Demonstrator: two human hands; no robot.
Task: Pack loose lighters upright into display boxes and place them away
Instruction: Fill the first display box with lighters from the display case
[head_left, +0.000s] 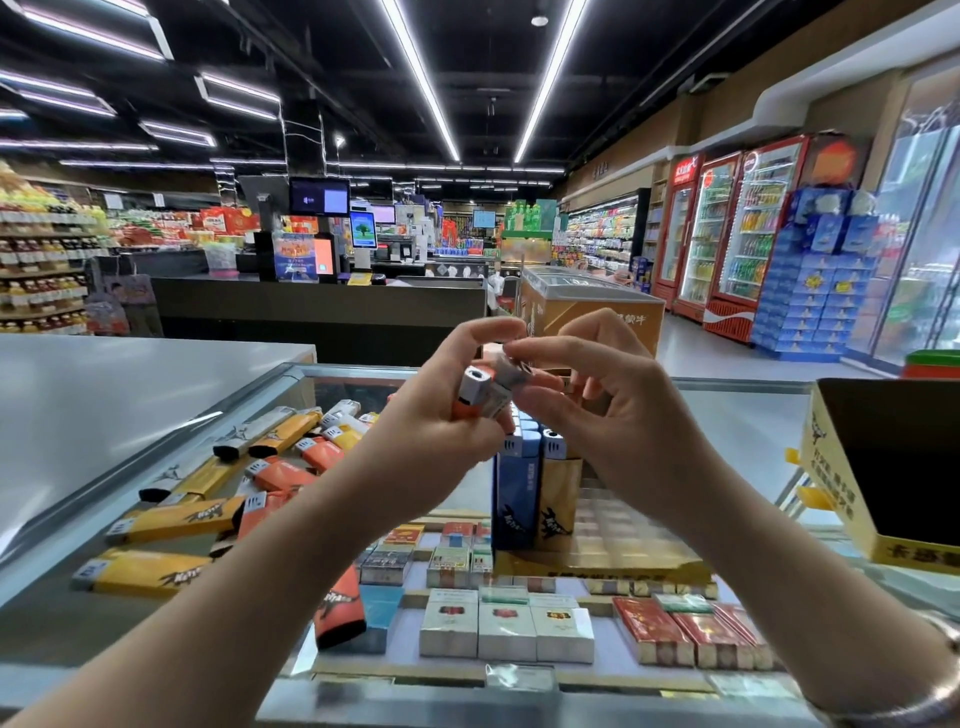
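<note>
My left hand grips a small bunch of lighters, an orange one with a silver cap foremost, raised above the glass counter. My right hand pinches the top of one lighter in that bunch with thumb and forefinger. Below the hands, a blue lighter and a gold lighter stand upright in a low yellow display box. Several loose yellow, orange and white lighters lie flat on the glass to the left. One orange lighter lies near my left forearm.
An empty yellow display box with a dark inside stands at the right. Cigarette packs fill the case under the glass. A grey counter lies to the left; checkout desks, a freezer and drink fridges stand beyond.
</note>
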